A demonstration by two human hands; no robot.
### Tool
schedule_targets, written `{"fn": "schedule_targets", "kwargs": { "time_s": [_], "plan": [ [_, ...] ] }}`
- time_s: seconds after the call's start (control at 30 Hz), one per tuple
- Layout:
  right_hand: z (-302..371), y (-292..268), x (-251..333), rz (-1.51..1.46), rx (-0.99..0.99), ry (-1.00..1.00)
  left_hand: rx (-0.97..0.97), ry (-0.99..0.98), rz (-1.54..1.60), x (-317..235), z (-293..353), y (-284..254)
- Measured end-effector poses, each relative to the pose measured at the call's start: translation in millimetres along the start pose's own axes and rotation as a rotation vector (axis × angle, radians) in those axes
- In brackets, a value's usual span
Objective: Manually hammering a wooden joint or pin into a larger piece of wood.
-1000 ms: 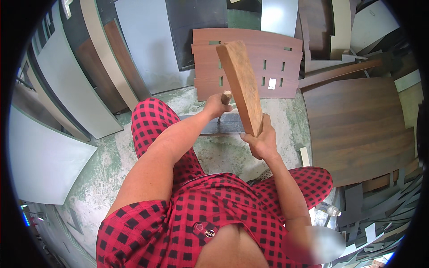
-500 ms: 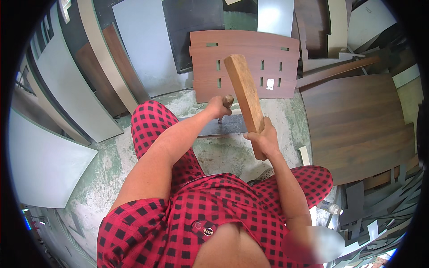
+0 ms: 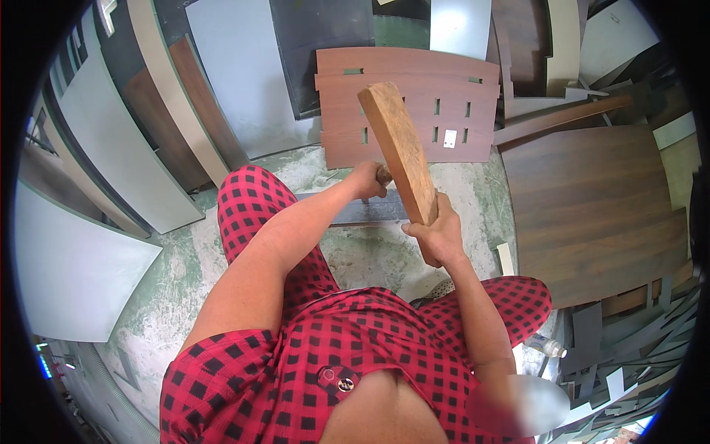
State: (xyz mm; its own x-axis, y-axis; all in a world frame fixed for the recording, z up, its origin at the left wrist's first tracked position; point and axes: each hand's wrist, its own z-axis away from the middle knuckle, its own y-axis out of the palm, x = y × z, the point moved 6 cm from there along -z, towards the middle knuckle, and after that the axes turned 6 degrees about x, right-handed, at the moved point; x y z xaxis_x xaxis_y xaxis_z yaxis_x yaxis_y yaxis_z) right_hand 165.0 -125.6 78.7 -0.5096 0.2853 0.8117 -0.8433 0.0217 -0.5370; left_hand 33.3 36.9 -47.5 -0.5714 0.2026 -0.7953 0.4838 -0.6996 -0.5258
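Observation:
My left hand is wrapped round the wooden handle of a chisel, whose rounded top shows beside my fingers. Most of the tool is hidden by my hand. Below it lies a dark grey board on the floor, between my spread legs. In my right hand is a thick wooden block, gripped near its lower end and slanting up and away to the left. The block's left side overlaps the chisel handle from above; whether they touch I cannot tell.
Ahead, a reddish-brown panel with several slots leans upright. A large dark wood panel stands at the right, near stacked offcuts. Pale and brown boards lean along the left. A clear bottle lies beside my right knee.
The block's upper end has swung a little left and now overlaps the chisel handle. My left hand has shifted slightly right with the chisel.

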Motion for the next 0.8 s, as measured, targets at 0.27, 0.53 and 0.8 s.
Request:
{"fn": "schedule_targets", "kwargs": {
  "time_s": [0.27,0.53,0.8],
  "plan": [
    [14,-7,11,-0.031,-0.034,-0.078,0.094,0.043,-0.037,-7,-2,7],
    [10,2,-6,0.118,0.01,0.059,0.076,0.072,-0.071,0,-5,13],
    [7,9,-7,0.096,0.02,0.034,0.081,0.047,-0.097,13,-7,13]
  ]
}}
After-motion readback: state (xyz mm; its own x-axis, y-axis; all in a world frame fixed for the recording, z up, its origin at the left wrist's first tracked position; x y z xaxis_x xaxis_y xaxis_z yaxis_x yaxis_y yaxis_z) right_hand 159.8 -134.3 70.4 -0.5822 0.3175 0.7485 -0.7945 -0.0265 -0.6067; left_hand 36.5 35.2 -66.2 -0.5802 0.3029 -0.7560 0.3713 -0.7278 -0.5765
